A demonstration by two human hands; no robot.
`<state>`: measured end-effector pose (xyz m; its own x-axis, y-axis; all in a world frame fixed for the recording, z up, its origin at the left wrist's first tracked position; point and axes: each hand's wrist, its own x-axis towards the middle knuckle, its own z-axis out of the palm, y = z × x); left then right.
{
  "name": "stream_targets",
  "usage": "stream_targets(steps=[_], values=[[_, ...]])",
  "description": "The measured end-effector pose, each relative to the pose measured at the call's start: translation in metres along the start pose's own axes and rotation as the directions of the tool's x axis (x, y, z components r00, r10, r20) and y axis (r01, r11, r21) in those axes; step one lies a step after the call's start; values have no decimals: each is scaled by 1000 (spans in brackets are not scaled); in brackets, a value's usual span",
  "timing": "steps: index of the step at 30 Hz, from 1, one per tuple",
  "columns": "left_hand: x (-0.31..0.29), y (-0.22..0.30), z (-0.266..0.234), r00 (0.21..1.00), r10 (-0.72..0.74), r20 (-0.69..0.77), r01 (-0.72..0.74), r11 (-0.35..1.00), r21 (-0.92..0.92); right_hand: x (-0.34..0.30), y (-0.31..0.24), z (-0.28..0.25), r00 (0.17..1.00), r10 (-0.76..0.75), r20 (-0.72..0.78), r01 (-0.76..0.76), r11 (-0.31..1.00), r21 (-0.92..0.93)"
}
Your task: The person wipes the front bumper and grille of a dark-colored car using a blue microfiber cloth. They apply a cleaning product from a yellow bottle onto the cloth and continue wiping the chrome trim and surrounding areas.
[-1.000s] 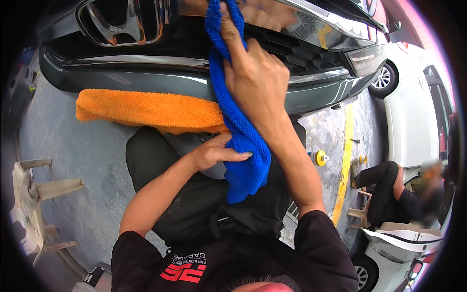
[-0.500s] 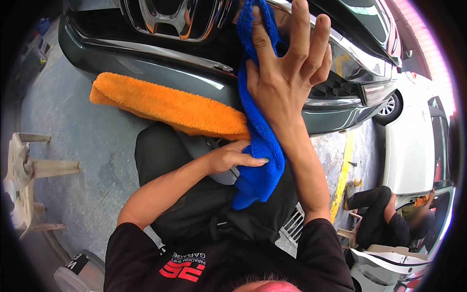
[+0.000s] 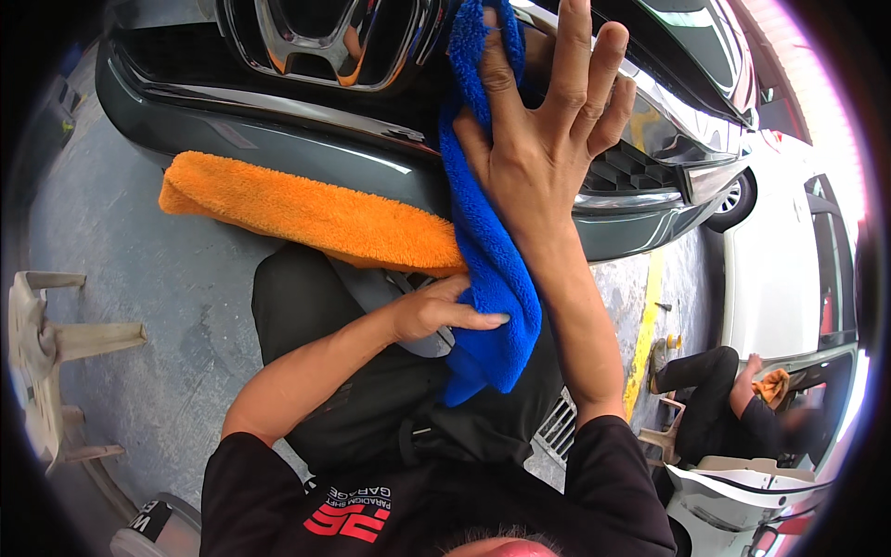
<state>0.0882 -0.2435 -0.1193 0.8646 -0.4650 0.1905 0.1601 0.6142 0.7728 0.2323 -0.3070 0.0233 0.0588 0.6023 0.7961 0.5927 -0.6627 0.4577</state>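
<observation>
My right hand [image 3: 548, 139] is spread against the front of a dark grey car [image 3: 278, 130]. Its index finger presses the upper end of a blue microfibre cloth [image 3: 497, 251] to the grille area, and the other fingers stand apart. The cloth runs down from there to my left hand [image 3: 436, 311], whose thumb lies over it; the fingers beneath are hidden. A folded orange microfibre towel [image 3: 306, 209] stretches along the bumper's lower edge, above my knee. Its right end meets my left hand and the blue cloth; whether my hidden fingers hold it, I cannot tell.
A beige plastic stool [image 3: 46, 343] lies tipped at left, near a bucket [image 3: 153, 529]. At right, a co-worker [image 3: 715, 399] sits low beside a white car [image 3: 770, 269] with an orange cloth [image 3: 772, 385]. A floor grate [image 3: 557, 427] and yellow line [image 3: 645, 325] lie between us.
The whole view has shifted slightly; both hands keep nearly the same hold on the blue cloth. At right, the co-worker's hand and orange cloth have moved leftward.
</observation>
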Motion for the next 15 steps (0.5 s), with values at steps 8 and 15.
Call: stream_targets(steps=[8,15], values=[[-1,5,2,993,-28,111,13,991,132,-14,-2,-12,993,71,92,-78,994,76],[-6,10,0,1000,8,-21,-7,999,47,-12,-28,8,998,37,58,-44,991,125]])
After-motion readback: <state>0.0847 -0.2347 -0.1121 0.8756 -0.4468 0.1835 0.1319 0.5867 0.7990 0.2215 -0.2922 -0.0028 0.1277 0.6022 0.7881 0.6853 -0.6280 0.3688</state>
